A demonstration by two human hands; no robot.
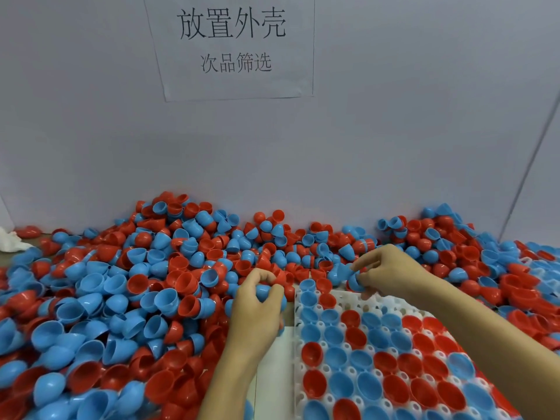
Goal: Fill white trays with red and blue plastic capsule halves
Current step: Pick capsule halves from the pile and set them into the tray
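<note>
A white tray (348, 301) with round pockets is seen at the lower right, and most of its pockets are already filled with red and blue capsule halves lying open side up; some pockets along its far edge and a few near its right side are seen without a half. To the left of the tray and behind it, a large loose pile of red and blue halves (121, 283) is spread up to the grey wall (394, 131), and more halves are heaped to the right of the tray. The left hand (260, 304) is held just beside the far left corner of the tray, with its fingers curled around a blue half (263, 291), so this half is firmly grasped; a second half seems to be kept lower in the palm, but this cannot be told for sure. The right hand (385, 268) is placed over the far edge of the tray, and a blue half (355, 281) is pinched between its thumb and fingertips, just above the tray's last row. On the wall above the pile, well behind the tray, a sheet of paper (233, 47) with printed Chinese characters is fixed. Far to the left of the tray, at the edge of the pile, something white and crumpled (10, 241) is lying.
</note>
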